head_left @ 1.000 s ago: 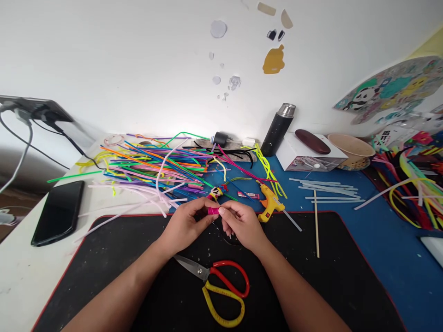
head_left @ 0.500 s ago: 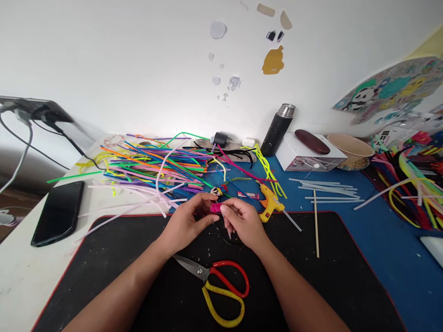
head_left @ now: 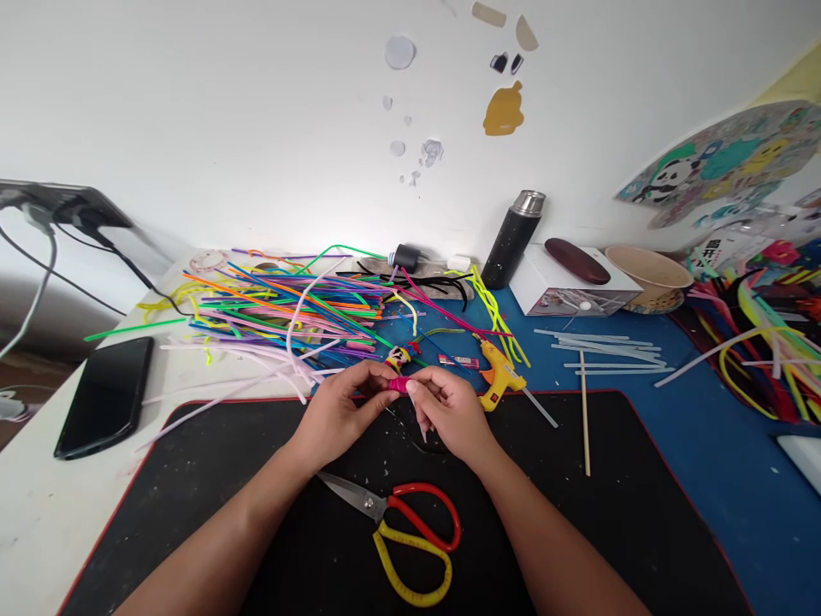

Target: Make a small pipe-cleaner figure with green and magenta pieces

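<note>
My left hand (head_left: pixel 339 411) and my right hand (head_left: pixel 449 409) meet above the far edge of the black mat (head_left: pixel 192 479). Both pinch a small pink coiled pipe cleaner piece (head_left: pixel 398 385) between their fingertips. A thin stick seems to run down from the piece under my right fingers. Just beyond the hands lies a small yellow and red figure (head_left: pixel 401 355). Red and yellow scissors (head_left: pixel 410 530) lie on the mat below my wrists.
A heap of coloured pipe cleaners (head_left: pixel 275 308) covers the table at back left. A yellow glue gun (head_left: pixel 499 374), glue sticks (head_left: pixel 603 355) and a wooden stick (head_left: pixel 584 411) lie to the right. A phone (head_left: pixel 106 393) rests at left. A black flask (head_left: pixel 510 239), white box (head_left: pixel 564 287) and bowl (head_left: pixel 647 269) stand behind.
The hands stay in place; the fingers have shifted slightly around the pink piece, turning it a little.
</note>
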Available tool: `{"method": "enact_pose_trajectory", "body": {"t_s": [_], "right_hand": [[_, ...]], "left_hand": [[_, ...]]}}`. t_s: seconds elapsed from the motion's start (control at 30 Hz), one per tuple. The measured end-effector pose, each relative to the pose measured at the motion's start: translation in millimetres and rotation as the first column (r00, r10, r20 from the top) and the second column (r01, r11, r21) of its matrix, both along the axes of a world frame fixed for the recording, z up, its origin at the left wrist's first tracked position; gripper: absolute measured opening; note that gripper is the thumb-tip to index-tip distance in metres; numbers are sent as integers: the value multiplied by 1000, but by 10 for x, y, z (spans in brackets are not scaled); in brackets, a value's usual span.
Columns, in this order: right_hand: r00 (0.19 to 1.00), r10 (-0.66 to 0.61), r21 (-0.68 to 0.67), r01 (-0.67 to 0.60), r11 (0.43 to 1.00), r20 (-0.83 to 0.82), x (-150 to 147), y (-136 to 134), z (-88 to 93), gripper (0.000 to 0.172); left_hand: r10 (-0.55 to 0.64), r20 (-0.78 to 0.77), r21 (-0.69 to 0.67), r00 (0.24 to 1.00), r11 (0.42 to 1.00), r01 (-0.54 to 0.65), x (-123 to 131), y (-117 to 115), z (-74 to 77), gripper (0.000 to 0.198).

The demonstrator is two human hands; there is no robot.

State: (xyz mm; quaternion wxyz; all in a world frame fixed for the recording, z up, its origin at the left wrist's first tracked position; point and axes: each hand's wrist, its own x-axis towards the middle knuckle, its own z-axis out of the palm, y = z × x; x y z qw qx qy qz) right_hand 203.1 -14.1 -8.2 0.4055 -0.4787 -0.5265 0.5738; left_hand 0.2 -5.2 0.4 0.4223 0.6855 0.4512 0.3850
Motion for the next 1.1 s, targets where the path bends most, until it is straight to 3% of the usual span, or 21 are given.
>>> {"method": "enact_pose_trajectory", "body": {"t_s": [0.77, 1.1], "right_hand": [[1000, 0, 4, 0, 1000, 11, -6, -6, -8, 32], [1000, 5, 14, -5, 1000, 27, 4, -6, 8, 30]], "left_hand": [[26, -57, 169, 998, 985, -16, -7, -15, -55, 13], [41, -83, 180, 996, 983, -25, 1, -12, -38, 15]]}}
